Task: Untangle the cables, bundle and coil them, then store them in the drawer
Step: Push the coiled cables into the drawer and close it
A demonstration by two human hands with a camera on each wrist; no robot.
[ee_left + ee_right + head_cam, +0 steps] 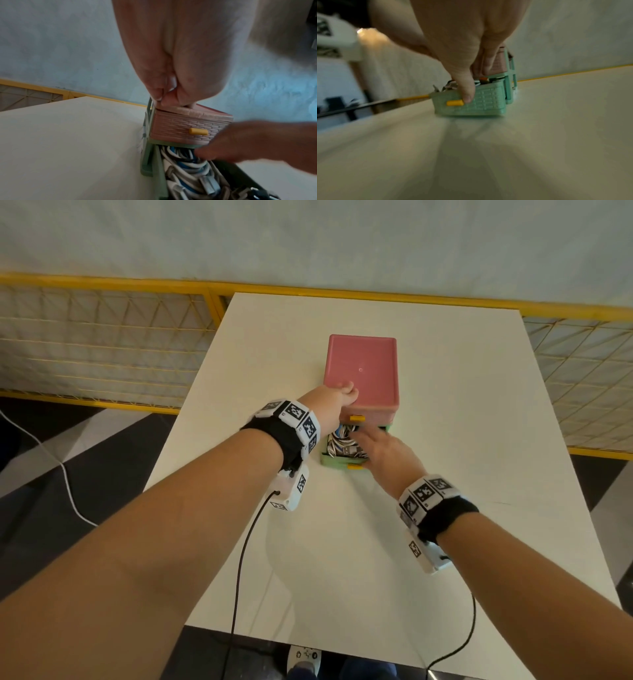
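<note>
— So where were the cables?

— The tangle of white and blue cables with metal plugs (343,444) lay inside the mint-green plastic drawer with a brick-pattern front (471,106), which stood pulled out from the bottom of the small green-framed drawer unit (147,159).

— And the hands?

— The right hand (380,455) lay over the open drawer, fingers reaching in on top of the cables, while the thumb (467,93) pressed down the drawer's front beside its yellow peg handle (455,103). Whether the fingers inside were curled round a cable, I couldn't tell. The left hand (334,400) rested on the near left corner of the pink plastic top drawer box (362,371), fingertips (164,100) bent onto its edge, holding the unit steady.

— Was the pink one open?

— No, it sat pushed in, its own yellow handle (198,131) showing on the front.

— What was around it?

— The unit stood near the middle of a white rectangular table (445,542). Behind the table ran a yellow-framed wire mesh fence (102,344) and a pale wall (308,241).
</note>
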